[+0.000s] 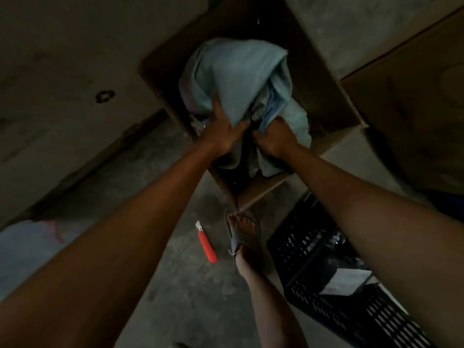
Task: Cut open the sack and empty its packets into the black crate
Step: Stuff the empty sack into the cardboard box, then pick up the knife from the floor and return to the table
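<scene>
Sack (238, 79) held in cardboard box (326, 96), long axis directed away from person; near end gripped by curled left hand (223, 131) and right hand (275, 141).

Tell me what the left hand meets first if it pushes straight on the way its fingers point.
The left hand grips the pale blue sack; straight on, it only presses deeper into it, then probably meets the far wall of the cardboard box.

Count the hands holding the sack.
2. The left hand grips the sack at its near edge. The right hand clutches a fold just beside it. Both are over the open cardboard box.
</scene>
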